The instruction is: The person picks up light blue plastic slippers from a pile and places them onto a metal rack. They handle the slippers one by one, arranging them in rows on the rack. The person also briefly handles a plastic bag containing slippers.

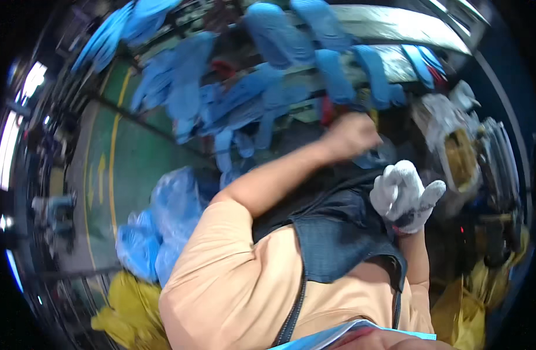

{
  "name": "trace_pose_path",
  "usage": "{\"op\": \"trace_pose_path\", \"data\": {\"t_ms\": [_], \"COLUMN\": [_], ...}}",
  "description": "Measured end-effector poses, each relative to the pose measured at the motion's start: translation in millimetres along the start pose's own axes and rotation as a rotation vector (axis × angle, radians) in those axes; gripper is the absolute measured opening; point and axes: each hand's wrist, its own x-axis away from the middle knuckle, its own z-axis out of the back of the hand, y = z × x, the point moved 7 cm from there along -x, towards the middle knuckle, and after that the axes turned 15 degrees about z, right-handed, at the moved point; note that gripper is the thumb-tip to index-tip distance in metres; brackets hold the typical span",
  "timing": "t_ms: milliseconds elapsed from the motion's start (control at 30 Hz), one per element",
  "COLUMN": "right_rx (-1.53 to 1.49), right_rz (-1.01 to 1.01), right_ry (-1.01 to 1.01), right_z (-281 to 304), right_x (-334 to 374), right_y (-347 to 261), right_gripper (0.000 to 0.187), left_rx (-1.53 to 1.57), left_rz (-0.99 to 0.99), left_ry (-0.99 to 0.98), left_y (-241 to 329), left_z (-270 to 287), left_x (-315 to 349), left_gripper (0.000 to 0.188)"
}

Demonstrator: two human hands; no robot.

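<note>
My left hand (356, 137), bare and blurred by motion, reaches across my front to the right. Its fingers look curled in, and whatever they may hold is hidden. Just beyond it are blue shoe-sole-shaped pieces (336, 76) on a long silvery rail, with one more blue sole (372, 70) beside them. My right hand (403, 195) wears a white glove with dark smudges on the palm. Its fingers are partly bent and its thumb stands apart, with nothing visible in it. A clear plastic bag (381, 153) lies between the two hands.
Several more blue soles (186, 81) hang at the far left. Blue plastic bags (177, 201) and a yellow bag (131, 309) stand at my left, by a green floor (154, 149) with yellow lines. At the right is a plastic-lined box (459, 157), with yellow sacking (463, 315) nearer me.
</note>
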Motion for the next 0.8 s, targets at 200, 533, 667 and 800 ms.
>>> {"op": "trace_pose_path", "data": {"t_ms": [200, 533, 667, 800], "right_rx": [0.179, 0.305, 0.42, 0.715], "right_rz": [0.145, 0.135, 0.264, 0.341], "right_ry": [0.107, 0.098, 0.144, 0.128], "right_z": [48.9, 64.6, 66.6, 47.5], "right_x": [12.7, 24.3, 44.9, 46.5], "right_y": [-48.2, -83.0, -139.5, -206.1], "right_gripper": [0.094, 0.099, 0.093, 0.102], "left_rx": [-0.433, -0.223, 0.781, 1.427], "left_rz": [0.372, 0.508, 0.433, 0.254], "left_ry": [0.458, 0.387, -0.007, -0.812], "left_y": [-94.5, -155.3, -107.2, -2.5], "left_z": [21.1, 36.8, 7.6, -29.8], "left_x": [-142.9, -178.0, -131.2, -51.5], "left_gripper": [0.063, 0.07, 0.049, 0.055]}}
